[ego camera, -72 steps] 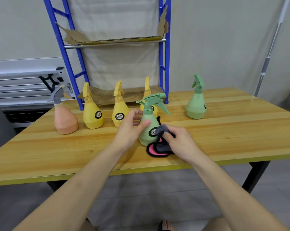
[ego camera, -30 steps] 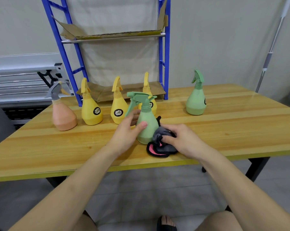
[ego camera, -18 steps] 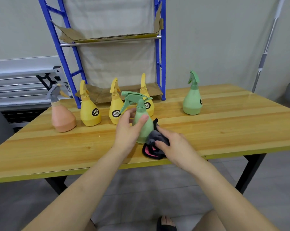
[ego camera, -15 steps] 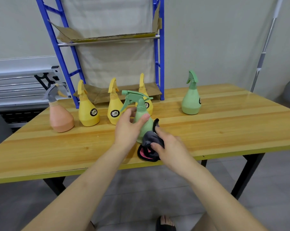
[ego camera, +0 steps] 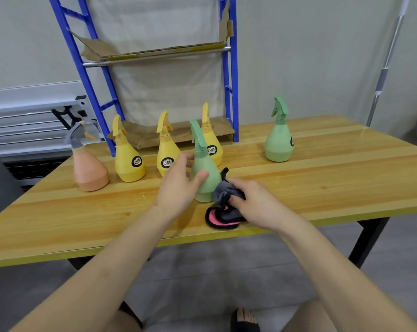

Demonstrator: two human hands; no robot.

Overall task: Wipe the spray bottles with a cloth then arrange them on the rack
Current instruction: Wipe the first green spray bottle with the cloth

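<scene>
**Green spray bottle held upright and wiped on the wooden bench**

Your left hand (ego camera: pixel 178 185) curled round the near green bottle (ego camera: pixel 204 173), thumb across its front and fingers behind its neck; the grip held the bottle upright on the bench (ego camera: pixel 322 188), near the front edge. The bottle was matte plastic, pear-shaped, with a narrow neck and a trigger head of the same green. Your right hand (ego camera: pixel 255 204) pinched a soft grey cloth (ego camera: pixel 224 200) bunched against the bottle's lower right side; its loose end, pink-faced with a black border, lay folded on the bench just below. The bench top was glossy, pale wood planking with a yellow front edge.

Behind the held bottle stood three yellow bottles (ego camera: pixel 128 161) of like shape, each with a round dark label. A salmon bottle (ego camera: pixel 90 171) with a grey trigger stood at the left end, and a second green bottle (ego camera: pixel 278 142) stood well apart to the right. The rack (ego camera: pixel 229 80), blue metal uprights with cardboard-lined shelves, stood at the bench's rear, its lower shelf just behind the yellow bottles.
</scene>
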